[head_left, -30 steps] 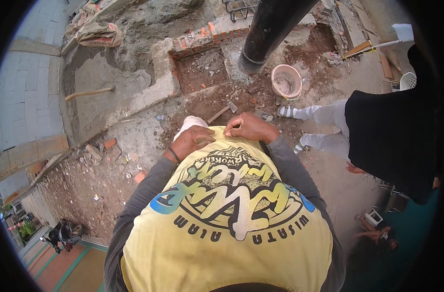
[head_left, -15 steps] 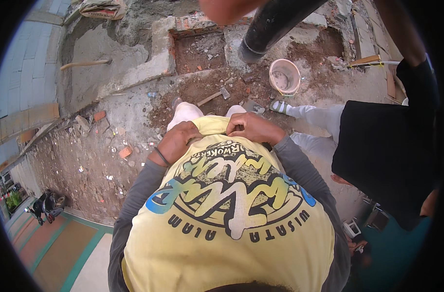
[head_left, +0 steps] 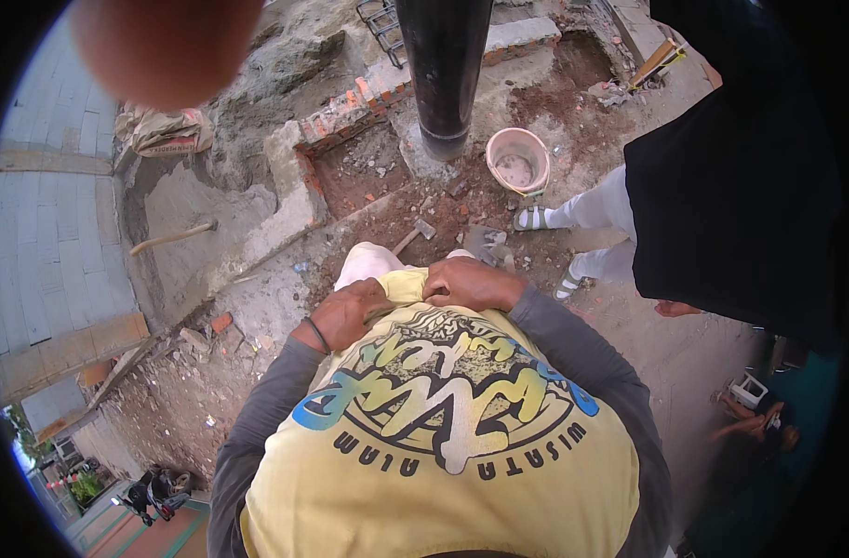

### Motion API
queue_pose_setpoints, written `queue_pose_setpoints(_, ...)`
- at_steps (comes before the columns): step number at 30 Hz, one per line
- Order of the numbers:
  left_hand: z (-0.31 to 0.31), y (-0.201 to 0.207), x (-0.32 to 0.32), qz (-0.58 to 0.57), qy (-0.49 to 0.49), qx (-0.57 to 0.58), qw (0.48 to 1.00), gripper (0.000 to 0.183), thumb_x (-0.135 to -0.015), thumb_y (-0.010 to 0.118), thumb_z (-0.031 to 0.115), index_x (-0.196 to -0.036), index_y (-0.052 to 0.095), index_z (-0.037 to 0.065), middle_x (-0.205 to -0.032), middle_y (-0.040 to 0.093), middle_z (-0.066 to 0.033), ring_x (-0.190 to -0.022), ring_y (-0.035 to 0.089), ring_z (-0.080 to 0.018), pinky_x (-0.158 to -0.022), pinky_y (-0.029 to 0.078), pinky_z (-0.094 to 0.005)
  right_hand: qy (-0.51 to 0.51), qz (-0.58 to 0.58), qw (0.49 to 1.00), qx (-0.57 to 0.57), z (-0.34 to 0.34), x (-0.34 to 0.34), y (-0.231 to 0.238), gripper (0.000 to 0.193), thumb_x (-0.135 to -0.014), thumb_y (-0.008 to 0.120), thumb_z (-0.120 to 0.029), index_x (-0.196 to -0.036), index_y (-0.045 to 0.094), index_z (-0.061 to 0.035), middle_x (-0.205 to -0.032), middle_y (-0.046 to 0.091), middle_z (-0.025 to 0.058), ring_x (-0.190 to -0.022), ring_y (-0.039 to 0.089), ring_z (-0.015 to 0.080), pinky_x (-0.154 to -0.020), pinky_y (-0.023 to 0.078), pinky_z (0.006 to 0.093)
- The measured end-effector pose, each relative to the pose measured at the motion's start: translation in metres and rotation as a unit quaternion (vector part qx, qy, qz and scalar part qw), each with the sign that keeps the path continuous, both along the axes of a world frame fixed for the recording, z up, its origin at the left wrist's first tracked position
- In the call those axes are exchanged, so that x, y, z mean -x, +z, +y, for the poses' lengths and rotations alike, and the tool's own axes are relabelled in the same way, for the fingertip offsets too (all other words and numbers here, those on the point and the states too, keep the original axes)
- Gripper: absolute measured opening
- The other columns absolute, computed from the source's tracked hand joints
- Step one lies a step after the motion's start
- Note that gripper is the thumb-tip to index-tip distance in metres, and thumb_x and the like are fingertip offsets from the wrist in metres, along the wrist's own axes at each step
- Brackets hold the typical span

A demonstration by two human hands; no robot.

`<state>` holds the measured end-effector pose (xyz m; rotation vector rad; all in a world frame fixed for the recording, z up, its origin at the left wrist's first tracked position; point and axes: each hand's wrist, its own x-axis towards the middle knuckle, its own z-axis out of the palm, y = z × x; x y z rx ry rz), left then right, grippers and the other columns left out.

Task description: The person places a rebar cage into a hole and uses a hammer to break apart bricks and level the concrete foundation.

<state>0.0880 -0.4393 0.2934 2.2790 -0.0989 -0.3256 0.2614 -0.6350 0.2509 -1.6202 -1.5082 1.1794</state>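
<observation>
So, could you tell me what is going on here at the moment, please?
The person stands on a rubble-strewn building site, both hands at the hem of their yellow shirt. The left hand and right hand bunch the fabric at the waist. Ahead stand a black pole and a pinkish bucket; another person in white trousers stands to the right.

Both hands sit bunched at the hem of the yellow shirt (head_left: pixel 443 437) in the middle of the frame, left hand (head_left: pixel 345 312) and right hand (head_left: pixel 471 284) close together with only a fold of cloth between. Straight above them a black pole (head_left: pixel 443 65) blocks the way, with a pink bucket (head_left: pixel 517 160) just right of it. A person in black (head_left: pixel 722 195) crowds the right side. Bare rubble-strewn ground (head_left: pixel 201 391) lies open at centre left.
</observation>
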Motion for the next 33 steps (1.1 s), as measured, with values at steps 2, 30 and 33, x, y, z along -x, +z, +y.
queue_pose_setpoints(2,-0.002,0.005,-0.009,0.012,-0.014,-0.06,0.998,0.023,-0.077,0.062,0.014,-0.1,0.068,0.011,-0.094,0.062,-0.0098,-0.089,0.059,-0.0295,-0.077,0.049,-0.038,-0.039,-0.001,0.998,0.04,-0.003,-0.001,0.007,0.022,-0.08,0.064,-0.022,-0.091,0.068,-0.0033,-0.091,0.064,0.0149,-0.086,0.061,0.0313,-0.076,0.047,0.0394)
queue_pose_setpoints(30,-0.016,-0.008,-0.041,-0.02,-0.026,-0.072,0.997,0.022,-0.076,0.062,0.02,-0.09,0.057,0.004,-0.092,0.056,-0.0109,-0.087,0.062,-0.0288,-0.069,0.05,-0.0368,-0.131,-0.01,0.982,0.134,-0.018,0.012,0.003,0.026,-0.08,0.068,-0.022,-0.092,0.061,0.0011,-0.084,0.063,0.0143,-0.078,0.062,0.025,-0.069,0.047,0.0359)
queue_pose_setpoints(33,-0.013,-0.016,-0.043,-0.052,-0.093,-0.087,0.991,0.027,-0.074,0.062,0.02,-0.097,0.059,0.005,-0.088,0.055,-0.009,-0.083,0.061,-0.0271,-0.068,0.05,-0.0362,-0.158,-0.058,0.982,0.082,-0.021,0.016,0.008,0.025,-0.08,0.068,-0.019,-0.093,0.061,0.0014,-0.085,0.063,0.0137,-0.079,0.062,0.0251,-0.071,0.047,0.0354)
